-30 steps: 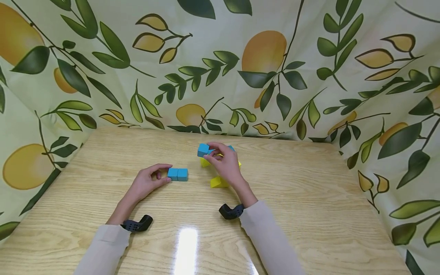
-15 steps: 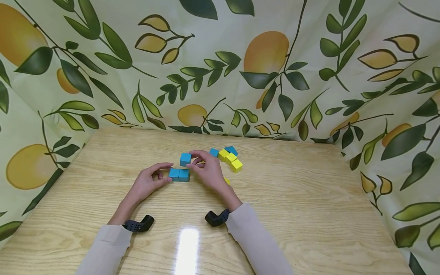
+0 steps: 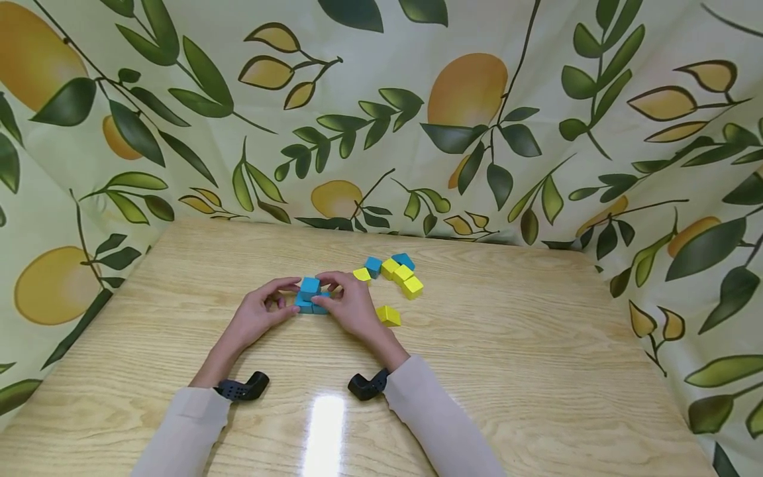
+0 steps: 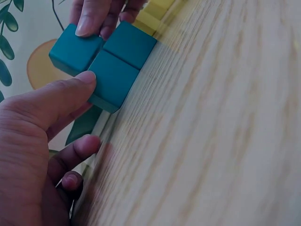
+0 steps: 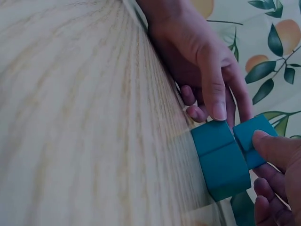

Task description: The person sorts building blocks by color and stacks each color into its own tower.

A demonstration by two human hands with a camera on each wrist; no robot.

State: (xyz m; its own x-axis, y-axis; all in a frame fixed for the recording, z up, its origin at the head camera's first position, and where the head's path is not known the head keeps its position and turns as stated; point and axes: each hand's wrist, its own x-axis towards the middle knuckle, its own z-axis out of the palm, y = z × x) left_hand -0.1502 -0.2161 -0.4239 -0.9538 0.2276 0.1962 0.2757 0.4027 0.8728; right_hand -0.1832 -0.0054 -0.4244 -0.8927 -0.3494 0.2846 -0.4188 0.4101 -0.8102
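Note:
Two blue cubes (image 3: 305, 308) sit side by side on the wooden table. My left hand (image 3: 256, 311) pinches the left cube of this pair, its thumb (image 4: 87, 77) against the near side. Between the thumb and fingers of my right hand (image 3: 352, 308) is a third blue cube (image 3: 310, 288), which overlaps the top of the pair in the head view. From the right wrist, this held cube (image 5: 256, 134) appears right up against the upper faces of the pair (image 5: 225, 169), my thumb on its side.
Right of my hands lie several yellow cubes (image 3: 403, 274), a blue cube (image 3: 373, 266) and a blue angled block (image 3: 403, 260). A yellow wedge-shaped block (image 3: 389, 316) rests nearer me, beside my right hand. Patterned cloth (image 3: 357, 132) rises behind the table's back edge.
My right hand has carried its blue cube left and down from beside the loose blocks to over the pair. The left hand has stayed in place at the pair.

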